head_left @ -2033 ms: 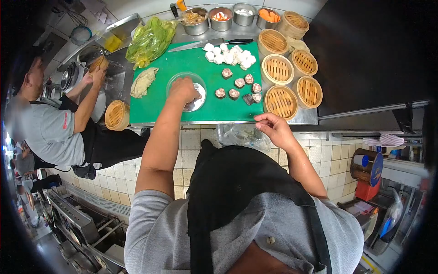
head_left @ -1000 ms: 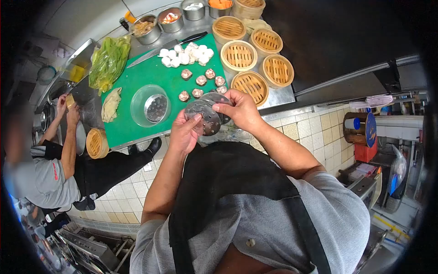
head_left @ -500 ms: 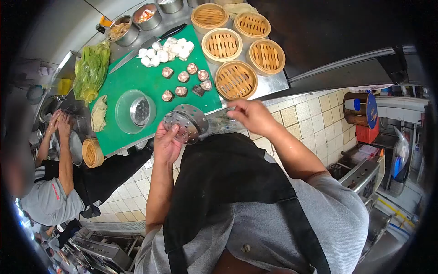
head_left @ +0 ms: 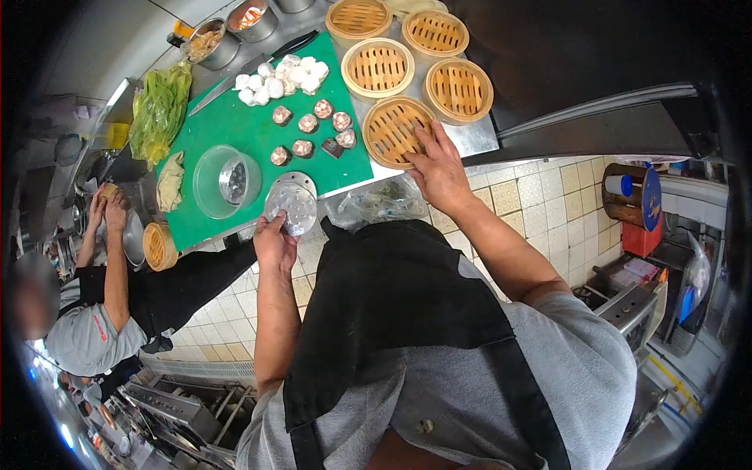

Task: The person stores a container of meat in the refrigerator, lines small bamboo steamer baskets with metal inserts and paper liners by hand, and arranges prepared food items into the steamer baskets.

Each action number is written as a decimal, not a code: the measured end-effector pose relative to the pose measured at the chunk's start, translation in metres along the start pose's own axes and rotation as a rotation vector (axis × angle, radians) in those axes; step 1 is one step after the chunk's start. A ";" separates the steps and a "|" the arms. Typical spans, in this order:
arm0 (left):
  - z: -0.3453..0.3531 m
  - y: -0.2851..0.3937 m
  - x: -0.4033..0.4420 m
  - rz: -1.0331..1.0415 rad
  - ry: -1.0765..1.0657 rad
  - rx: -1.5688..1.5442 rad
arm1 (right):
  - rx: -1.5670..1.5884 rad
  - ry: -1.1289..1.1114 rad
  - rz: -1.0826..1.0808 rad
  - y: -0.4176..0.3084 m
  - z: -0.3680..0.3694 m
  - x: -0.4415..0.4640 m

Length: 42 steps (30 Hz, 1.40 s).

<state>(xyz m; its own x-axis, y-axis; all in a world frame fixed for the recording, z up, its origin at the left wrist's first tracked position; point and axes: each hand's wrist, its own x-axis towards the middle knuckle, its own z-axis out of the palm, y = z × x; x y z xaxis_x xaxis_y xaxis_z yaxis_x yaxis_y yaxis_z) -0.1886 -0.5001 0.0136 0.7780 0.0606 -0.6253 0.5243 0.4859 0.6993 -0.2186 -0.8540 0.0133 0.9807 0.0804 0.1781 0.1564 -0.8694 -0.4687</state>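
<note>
My left hand (head_left: 277, 244) is closed on the edge of shiny perforated metal discs (head_left: 291, 205), thumb on top, just off the board's near edge. My right hand (head_left: 441, 172) lies over the near-right rim of the closest bamboo steamer basket (head_left: 389, 135). Its fingers are spread, touching the rim and slats. A clear plastic tub (head_left: 205, 188) stands on the green cutting board (head_left: 258, 141), with similar perforated discs (head_left: 233, 182) in it. Several dark-sided dumplings (head_left: 309, 123) with pinkish tops sit on the board, behind them a pile of white balls (head_left: 282, 78).
A knife (head_left: 227, 84) lies across the board's back. Bagged greens (head_left: 160, 113) and a pale cloth (head_left: 170, 182) are at left; more bamboo steamers (head_left: 378, 68) at right. Metal bowls (head_left: 215, 51) stand behind. A co-worker (head_left: 98, 313) handles a small brown item at far left.
My right hand has moved forward from above the apron onto the nearest steamer, its fingers spreading. My left hand has moved left and tilted the discs, their flat face now upward.
</note>
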 end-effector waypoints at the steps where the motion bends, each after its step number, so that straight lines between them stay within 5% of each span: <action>1: -0.004 -0.003 0.003 0.014 0.076 -0.009 | -0.001 0.013 -0.007 0.002 0.001 -0.001; 13: -0.022 -0.033 -0.027 0.088 0.053 -0.145 | -0.039 -0.124 -0.225 0.010 -0.014 0.023; 17: -0.057 -0.037 -0.056 0.131 0.114 -0.233 | 0.330 -0.084 -0.162 -0.019 -0.046 0.042; 21: -0.113 -0.039 -0.090 0.163 0.233 -0.335 | 0.985 -0.215 0.160 -0.066 -0.052 0.065; 23: -0.145 -0.040 -0.106 0.154 0.453 -0.425 | 1.091 -0.170 0.083 -0.104 -0.055 0.085; 26: -0.229 -0.061 -0.124 0.203 0.412 -0.470 | 1.256 -0.120 0.075 -0.161 -0.042 0.108; 31: -0.318 -0.063 -0.160 0.321 0.421 -0.442 | 1.151 -0.122 -0.044 -0.246 -0.006 0.143; 36: -0.342 -0.041 -0.207 0.399 0.599 -0.535 | 0.861 -0.122 -0.102 -0.289 0.025 0.197; 42: -0.382 -0.091 -0.209 0.388 0.647 -0.681 | 0.516 -0.203 -0.306 -0.324 0.059 0.255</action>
<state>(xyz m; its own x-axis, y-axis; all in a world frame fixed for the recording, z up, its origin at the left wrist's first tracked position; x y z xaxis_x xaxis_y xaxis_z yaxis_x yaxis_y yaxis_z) -0.5316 -0.2238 -0.0517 0.4097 0.6823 -0.6055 -0.1906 0.7131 0.6746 -0.0125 -0.5230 0.1595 0.8773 0.4231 0.2267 0.4204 -0.4492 -0.7884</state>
